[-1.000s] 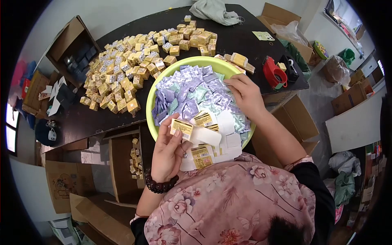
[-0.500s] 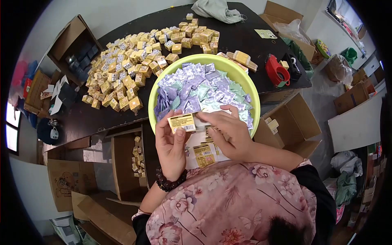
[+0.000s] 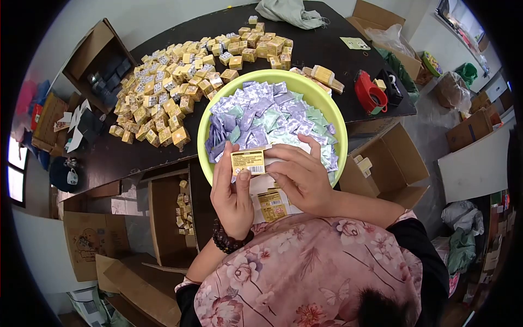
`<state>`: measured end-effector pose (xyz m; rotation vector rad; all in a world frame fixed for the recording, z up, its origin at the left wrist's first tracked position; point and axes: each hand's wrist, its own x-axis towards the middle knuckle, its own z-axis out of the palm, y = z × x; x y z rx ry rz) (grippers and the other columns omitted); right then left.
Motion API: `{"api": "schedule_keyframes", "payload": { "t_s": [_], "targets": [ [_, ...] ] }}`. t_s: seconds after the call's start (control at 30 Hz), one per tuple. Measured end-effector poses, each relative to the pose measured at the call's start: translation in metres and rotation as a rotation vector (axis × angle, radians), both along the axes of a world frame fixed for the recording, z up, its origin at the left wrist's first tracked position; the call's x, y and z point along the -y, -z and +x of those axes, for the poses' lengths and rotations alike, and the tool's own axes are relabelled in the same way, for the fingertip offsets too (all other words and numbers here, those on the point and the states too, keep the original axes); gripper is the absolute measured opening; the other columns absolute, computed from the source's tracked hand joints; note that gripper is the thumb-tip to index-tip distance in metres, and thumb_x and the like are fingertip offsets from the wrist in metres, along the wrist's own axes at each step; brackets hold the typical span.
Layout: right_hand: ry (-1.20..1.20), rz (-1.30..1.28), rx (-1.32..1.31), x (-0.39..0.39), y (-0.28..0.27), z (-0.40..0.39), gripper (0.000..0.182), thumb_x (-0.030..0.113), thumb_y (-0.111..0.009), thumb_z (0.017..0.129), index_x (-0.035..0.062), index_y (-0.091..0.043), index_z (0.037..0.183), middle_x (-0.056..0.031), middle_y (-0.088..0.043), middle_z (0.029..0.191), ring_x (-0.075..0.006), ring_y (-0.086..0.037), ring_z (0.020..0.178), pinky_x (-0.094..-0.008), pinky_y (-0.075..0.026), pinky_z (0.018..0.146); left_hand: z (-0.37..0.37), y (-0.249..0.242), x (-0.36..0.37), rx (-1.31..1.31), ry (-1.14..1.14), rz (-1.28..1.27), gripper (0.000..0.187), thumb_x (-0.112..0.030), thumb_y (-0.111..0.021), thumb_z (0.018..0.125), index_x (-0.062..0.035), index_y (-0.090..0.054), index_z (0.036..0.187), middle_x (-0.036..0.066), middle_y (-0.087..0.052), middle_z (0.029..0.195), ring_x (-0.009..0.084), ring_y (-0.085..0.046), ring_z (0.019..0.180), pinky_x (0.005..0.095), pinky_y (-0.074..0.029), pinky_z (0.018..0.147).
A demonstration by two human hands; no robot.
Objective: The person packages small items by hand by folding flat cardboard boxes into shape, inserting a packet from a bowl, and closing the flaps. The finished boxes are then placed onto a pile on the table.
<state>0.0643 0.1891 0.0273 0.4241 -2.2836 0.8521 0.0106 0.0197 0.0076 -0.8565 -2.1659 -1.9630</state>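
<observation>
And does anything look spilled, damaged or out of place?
Nothing clearly stands out. The sachets lie inside the lime basin, none visibly spilled; the box in the left hand shows no obvious damage. The small boxes heaped on the table sit at random angles: untidy, not clearly wrong.

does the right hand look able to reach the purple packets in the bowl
Probably yes: the purple packets lie uncovered in the open bowl just beyond the right hand, though that hand is busy at the small yellow box.
</observation>
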Motion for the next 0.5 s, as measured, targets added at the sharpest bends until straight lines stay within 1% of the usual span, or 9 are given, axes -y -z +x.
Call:
{"api": "schedule_keyframes", "payload": {
  "t_s": [0.03,0.17,0.23,0.3,0.33,0.37,0.4,0.47,0.5],
  "targets": [
    [0.002,0.001,-0.001,0.000,0.001,0.000,0.012,0.010,-0.064,0.086,0.0108,-0.063,0.098,-0.0043,-0.063,0.113,-0.0218,-0.060,0.106,-0.0472,-0.025,0.102,-0.001,-0.001,0.000,-0.071,-0.017,-0.045,0.049,-0.014,-0.043,0.102,0.0032,-0.029,0.145,0.017,-0.044,0.140,0.0211,-0.052,0.120,0.0290,-0.046,0.095],
    [-0.003,0.001,-0.007,-0.003,0.000,-0.003,0.014,0.008,-0.064,0.084,0.0115,-0.063,0.098,-0.0028,-0.063,0.112,-0.0220,-0.059,0.107,-0.0476,-0.026,0.101,0.003,-0.012,-0.005,-0.132,-0.047,-0.080,0.047,-0.018,-0.040,0.103,0.0050,-0.032,0.144,0.018,-0.043,0.141,0.0217,-0.052,0.120,0.0313,-0.045,0.097],
    [-0.005,0.007,-0.008,-0.009,-0.005,-0.006,0.015,0.007,-0.064,0.083,0.0125,-0.064,0.097,-0.0013,-0.063,0.111,-0.0212,-0.058,0.108,-0.0475,-0.026,0.101,0.012,-0.029,-0.009,0.135,0.006,0.121,0.048,-0.024,-0.037,0.104,0.0048,-0.035,0.143,0.019,-0.047,0.138,0.0215,-0.052,0.120,0.0332,-0.046,0.097],
    [-0.011,0.237,-0.107,-0.018,-0.014,-0.007,0.019,0.011,-0.068,0.077,0.0166,-0.066,0.095,0.0033,-0.063,0.106,-0.0174,-0.057,0.106,-0.0466,-0.027,0.099,-0.002,-0.010,0.012,0.360,0.158,0.198,0.050,-0.029,-0.037,0.104,0.0045,-0.037,0.141,0.018,-0.052,0.133,0.0214,-0.055,0.117,0.0344,-0.048,0.095],
    [-0.010,0.237,-0.107,-0.020,-0.017,-0.006,0.019,0.011,-0.068,0.077,0.0166,-0.066,0.095,0.0033,-0.063,0.106,-0.0174,-0.057,0.106,-0.0466,-0.027,0.099,-0.005,-0.013,0.021,0.556,0.233,0.283,0.048,-0.029,-0.042,0.103,0.0036,-0.040,0.138,0.015,-0.057,0.124,0.0207,-0.059,0.111,0.0339,-0.051,0.092],
    [0.001,0.277,-0.182,-0.021,-0.020,-0.005,0.020,0.013,-0.070,0.074,0.0185,-0.067,0.093,0.0051,-0.062,0.104,-0.0157,-0.056,0.106,-0.0459,-0.028,0.099,-0.009,-0.012,0.025,0.557,0.233,0.283,0.048,-0.029,-0.042,0.103,0.0036,-0.040,0.138,0.015,-0.057,0.124,0.0207,-0.059,0.111,0.0339,-0.051,0.092],
    [0.011,0.317,-0.256,-0.021,-0.021,-0.004,0.022,0.015,-0.071,0.071,0.0203,-0.068,0.092,0.0069,-0.062,0.102,-0.0140,-0.055,0.105,-0.0453,-0.028,0.098,-0.012,-0.009,0.028,0.629,0.289,0.334,0.048,-0.029,-0.044,0.102,0.0032,-0.040,0.137,0.014,-0.058,0.122,0.0207,-0.060,0.110,0.0339,-0.052,0.091],
    [-0.037,0.320,-0.283,-0.021,-0.020,-0.003,0.021,0.017,-0.072,0.072,0.0212,-0.068,0.092,0.0073,-0.062,0.102,-0.0130,-0.056,0.103,-0.0446,-0.029,0.098,-0.013,-0.015,0.025,0.754,0.393,0.396,0.048,-0.028,-0.049,0.100,0.0024,-0.039,0.136,0.013,-0.058,0.118,0.0216,-0.060,0.108,0.0350,-0.054,0.089],
    [-0.081,0.325,-0.311,-0.020,-0.019,-0.002,0.020,0.019,-0.072,0.073,0.0220,-0.068,0.092,0.0076,-0.062,0.101,-0.0120,-0.056,0.101,-0.0438,-0.029,0.098,-0.012,-0.019,0.022,0.752,0.390,0.397,0.048,-0.028,-0.049,0.100,0.0024,-0.039,0.136,0.013,-0.058,0.118,0.0216,-0.060,0.108,0.0350,-0.054,0.089]
  ]
}}
